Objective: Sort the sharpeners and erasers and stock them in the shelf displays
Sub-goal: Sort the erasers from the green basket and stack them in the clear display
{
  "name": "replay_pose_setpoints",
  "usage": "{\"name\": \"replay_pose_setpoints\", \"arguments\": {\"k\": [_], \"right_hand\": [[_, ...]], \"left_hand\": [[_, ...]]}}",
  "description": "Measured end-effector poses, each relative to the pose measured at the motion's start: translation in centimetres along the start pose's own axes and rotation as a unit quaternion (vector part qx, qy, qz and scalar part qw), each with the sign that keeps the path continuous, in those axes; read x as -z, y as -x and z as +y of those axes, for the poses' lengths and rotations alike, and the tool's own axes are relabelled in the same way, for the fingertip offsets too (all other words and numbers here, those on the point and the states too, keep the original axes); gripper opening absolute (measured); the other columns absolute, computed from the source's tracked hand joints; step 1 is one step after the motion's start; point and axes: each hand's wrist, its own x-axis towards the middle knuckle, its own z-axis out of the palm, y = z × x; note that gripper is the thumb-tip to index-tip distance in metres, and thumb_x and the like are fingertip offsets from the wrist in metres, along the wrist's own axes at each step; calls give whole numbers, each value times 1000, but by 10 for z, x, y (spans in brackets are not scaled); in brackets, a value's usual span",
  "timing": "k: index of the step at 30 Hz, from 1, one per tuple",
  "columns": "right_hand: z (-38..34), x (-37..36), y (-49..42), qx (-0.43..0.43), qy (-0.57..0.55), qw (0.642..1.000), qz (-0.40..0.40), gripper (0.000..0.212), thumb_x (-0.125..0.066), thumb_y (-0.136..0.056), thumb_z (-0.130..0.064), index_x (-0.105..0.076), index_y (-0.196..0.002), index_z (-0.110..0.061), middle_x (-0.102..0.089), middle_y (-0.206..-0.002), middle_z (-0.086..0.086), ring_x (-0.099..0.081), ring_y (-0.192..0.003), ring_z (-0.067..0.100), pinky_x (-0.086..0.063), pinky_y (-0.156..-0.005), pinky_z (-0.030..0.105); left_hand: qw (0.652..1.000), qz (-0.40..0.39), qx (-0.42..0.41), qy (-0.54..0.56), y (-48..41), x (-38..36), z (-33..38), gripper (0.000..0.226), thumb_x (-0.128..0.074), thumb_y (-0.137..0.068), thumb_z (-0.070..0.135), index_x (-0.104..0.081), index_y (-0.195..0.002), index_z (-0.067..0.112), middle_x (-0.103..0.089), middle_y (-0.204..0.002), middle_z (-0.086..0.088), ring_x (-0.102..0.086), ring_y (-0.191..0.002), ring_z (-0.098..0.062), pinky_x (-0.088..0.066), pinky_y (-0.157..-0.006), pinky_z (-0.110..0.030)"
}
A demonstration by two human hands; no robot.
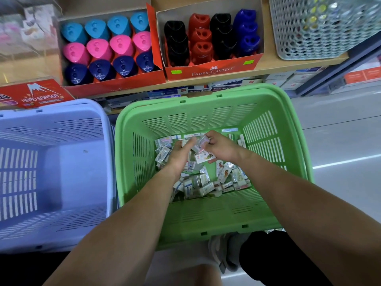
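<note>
Forearms (pixel 134 213) span green basket (pixel 206 215) of erasers (pixel 198 182), blue basket (pixel 51 129) left, sharpeners (pixel 107 48) beyond

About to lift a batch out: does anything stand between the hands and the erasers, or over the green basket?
Nothing visible. The left hand and right hand are down among the erasers, the right gripping some. The green basket is open above them.

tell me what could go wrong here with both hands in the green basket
The right hand pinches more than one wrapped eraser at once, so one may slip back into the green basket. The left hand is blurred among the loose pile, and the packs look alike, so kinds could be mixed up while sorting.
</note>
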Motion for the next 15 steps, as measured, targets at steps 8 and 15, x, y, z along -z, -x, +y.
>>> {"name": "replay_pose_setpoints", "arguments": {"k": [8,15], "right_hand": [[5,-3,2,45,3,998,44,16,-77,-88,-11,-67,-100,-8,-71,-100,4,-67,-90,12,-51,-80,27],[6,-1,-1,3,2,999,34,41,-73,-89,-5,-60,-128,-9,-60,-133,5,-55,-126,18,-45,-87,21]], "left_hand": [[996,27,-64,-49,-9,7,-3,95,-71,-84,55,-21,-159,26,-38,-158,-8,-38,-144,-30,-30,-116,-48],[994,84,-55,-44,-11,7,-7,92,-68,-83,64,-30,-156,23,-39,-158,-7,-40,-143,-31,-29,-119,-52]]}}
